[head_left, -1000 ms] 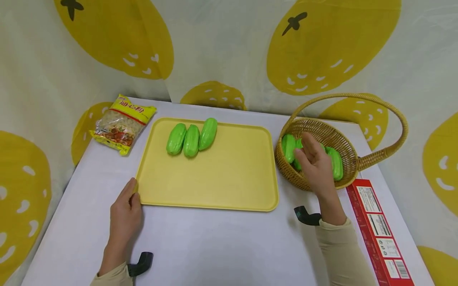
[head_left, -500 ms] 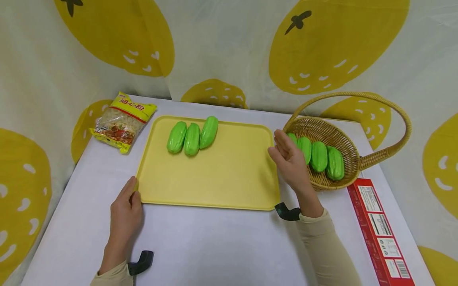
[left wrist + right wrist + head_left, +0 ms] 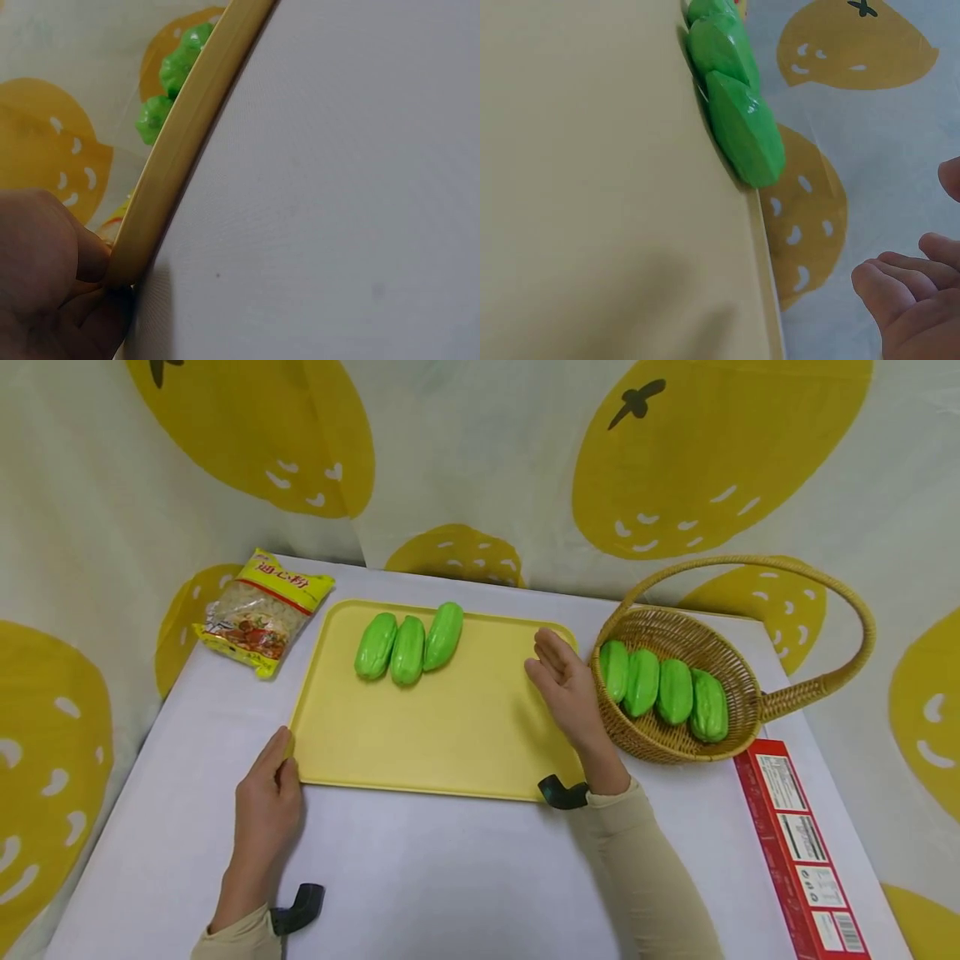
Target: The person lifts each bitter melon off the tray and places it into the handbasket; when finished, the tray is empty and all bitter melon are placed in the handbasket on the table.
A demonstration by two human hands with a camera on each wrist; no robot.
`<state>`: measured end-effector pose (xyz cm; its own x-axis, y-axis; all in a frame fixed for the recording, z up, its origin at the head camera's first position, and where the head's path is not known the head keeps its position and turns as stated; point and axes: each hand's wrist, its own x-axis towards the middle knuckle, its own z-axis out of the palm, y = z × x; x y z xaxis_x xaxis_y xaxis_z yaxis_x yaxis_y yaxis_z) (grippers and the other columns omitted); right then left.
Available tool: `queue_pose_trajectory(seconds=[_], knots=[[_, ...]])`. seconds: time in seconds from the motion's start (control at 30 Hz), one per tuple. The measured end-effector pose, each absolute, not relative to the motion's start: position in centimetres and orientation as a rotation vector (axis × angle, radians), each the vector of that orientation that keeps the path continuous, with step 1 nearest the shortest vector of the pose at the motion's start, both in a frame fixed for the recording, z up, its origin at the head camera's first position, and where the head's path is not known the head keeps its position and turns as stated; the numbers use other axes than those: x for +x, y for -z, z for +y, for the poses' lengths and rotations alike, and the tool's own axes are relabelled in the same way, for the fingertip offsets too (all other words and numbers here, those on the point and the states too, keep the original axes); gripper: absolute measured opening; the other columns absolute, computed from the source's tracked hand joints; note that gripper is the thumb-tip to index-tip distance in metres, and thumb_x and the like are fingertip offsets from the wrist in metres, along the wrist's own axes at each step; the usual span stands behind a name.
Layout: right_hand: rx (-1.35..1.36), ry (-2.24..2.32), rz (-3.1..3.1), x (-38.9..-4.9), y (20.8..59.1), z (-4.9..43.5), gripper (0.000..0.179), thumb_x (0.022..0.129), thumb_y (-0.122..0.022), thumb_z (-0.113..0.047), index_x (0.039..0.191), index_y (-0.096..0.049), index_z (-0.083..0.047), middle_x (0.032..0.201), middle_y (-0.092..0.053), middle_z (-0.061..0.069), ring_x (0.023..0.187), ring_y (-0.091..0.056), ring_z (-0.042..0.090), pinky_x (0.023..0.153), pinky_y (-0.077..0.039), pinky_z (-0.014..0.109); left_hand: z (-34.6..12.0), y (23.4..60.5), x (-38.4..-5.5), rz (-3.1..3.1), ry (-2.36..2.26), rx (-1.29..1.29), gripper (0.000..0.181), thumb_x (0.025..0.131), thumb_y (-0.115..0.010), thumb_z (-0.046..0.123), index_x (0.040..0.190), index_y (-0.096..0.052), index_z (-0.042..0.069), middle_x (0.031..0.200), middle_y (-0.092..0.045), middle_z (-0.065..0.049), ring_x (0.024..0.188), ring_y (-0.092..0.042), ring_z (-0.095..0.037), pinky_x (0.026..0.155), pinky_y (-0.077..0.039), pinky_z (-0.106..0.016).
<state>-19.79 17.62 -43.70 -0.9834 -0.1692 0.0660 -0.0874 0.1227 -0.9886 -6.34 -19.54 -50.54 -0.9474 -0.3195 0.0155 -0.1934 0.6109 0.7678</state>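
Note:
My left hand (image 3: pixel 266 806) holds the front-left corner of a yellow tray (image 3: pixel 420 735), thumb and fingers at its rim (image 3: pixel 176 150) in the left wrist view. Over the tray's right side hovers my right hand (image 3: pixel 566 697), fingers fairly straight and nothing in them. Three glossy green ridged fruits, like star fruit (image 3: pixel 407 652), lie side by side on the tray toward the back left. More of these green fruits (image 3: pixel 675 692) sit in a row in a wicker basket (image 3: pixel 738 668) right of the tray. In the right wrist view, the nearest fruit (image 3: pixel 742 131) lies by the rim.
A yellow-topped food packet (image 3: pixel 262 610) lies at the back left, beside the tray. The basket's tall handle (image 3: pixel 862 635) arches out to the right. A red box with white labels (image 3: pixel 802 852) lies along the right side of the white table (image 3: pixel 435 877).
My right hand has moved left, from over the basket to over the tray's right side, uncovering the fruits in the basket. My left hand has stayed at the tray's corner.

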Motion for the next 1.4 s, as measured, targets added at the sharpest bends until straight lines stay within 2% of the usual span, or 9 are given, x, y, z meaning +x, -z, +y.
queue_pose_trajectory(seconds=[0.2, 0.6, 0.87, 1.07, 1.17, 1.4], knots=[[-0.215, 2.125, 2.197, -20.7, 44.5, 16.1, 0.061, 0.105, -0.054, -0.012, 0.159, -0.028, 0.001, 0.164, -0.035, 0.021, 0.154, -0.032, 0.037, 0.125, -0.035, 0.044, -19.4, 50.4, -6.3, -2.677, 1.259, 0.425, 0.051, 0.106, -0.044, 0.001, 0.156, -0.035, 0.000, 0.162, -0.038, -0.019, 0.151, -0.037, -0.036, 0.121, -0.036, -0.055], [-0.155, 2.116, 2.177, -21.7, 47.0, 13.7, 0.061, 0.104, -0.057, -0.017, 0.158, -0.033, 0.000, 0.163, -0.035, 0.025, 0.152, -0.036, 0.036, 0.124, -0.036, 0.050, -19.5, 50.1, -6.2, -2.672, 1.253, 0.447, 0.051, 0.106, -0.044, 0.000, 0.156, -0.036, 0.000, 0.162, -0.039, -0.018, 0.152, -0.037, -0.035, 0.121, -0.036, -0.055], [-0.094, 2.149, 2.170, -22.9, 48.3, 11.9, 0.061, 0.104, -0.060, -0.021, 0.157, -0.036, -0.001, 0.162, -0.038, 0.022, 0.150, -0.041, 0.034, 0.123, -0.039, 0.048, -19.5, 50.5, -6.3, -2.672, 1.256, 0.433, 0.051, 0.106, -0.044, 0.001, 0.156, -0.035, 0.000, 0.162, -0.038, -0.018, 0.152, -0.036, -0.035, 0.121, -0.036, -0.055], [-0.022, 2.150, 2.202, -23.8, 48.6, 9.9, 0.062, 0.103, -0.061, -0.026, 0.157, -0.038, -0.006, 0.165, -0.037, 0.013, 0.153, -0.036, 0.027, 0.124, -0.039, 0.041, -19.5, 50.6, -6.4, -2.658, 1.267, 0.423, 0.050, 0.106, -0.044, 0.001, 0.155, -0.036, -0.001, 0.162, -0.039, -0.018, 0.152, -0.037, -0.035, 0.122, -0.036, -0.054], [0.013, 2.143, 2.208, -23.9, 48.6, 9.2, 0.064, 0.104, -0.060, -0.027, 0.159, -0.034, -0.008, 0.166, -0.034, 0.011, 0.154, -0.034, 0.027, 0.124, -0.038, 0.039, -19.5, 50.6, -6.4, -2.657, 1.274, 0.424, 0.050, 0.106, -0.045, 0.000, 0.155, -0.037, -0.001, 0.162, -0.040, -0.019, 0.151, -0.037, -0.035, 0.122, -0.036, -0.054], [0.059, 2.125, 2.222, -24.5, 48.8, 8.1, 0.070, 0.103, -0.061, -0.026, 0.162, -0.027, -0.008, 0.168, -0.028, 0.016, 0.156, -0.030, 0.029, 0.126, -0.036, 0.037, -19.6, 50.7, -6.4, -2.655, 1.280, 0.435, 0.051, 0.106, -0.044, 0.002, 0.156, -0.035, 0.002, 0.162, -0.039, -0.017, 0.152, -0.036, -0.034, 0.122, -0.035, -0.054]])
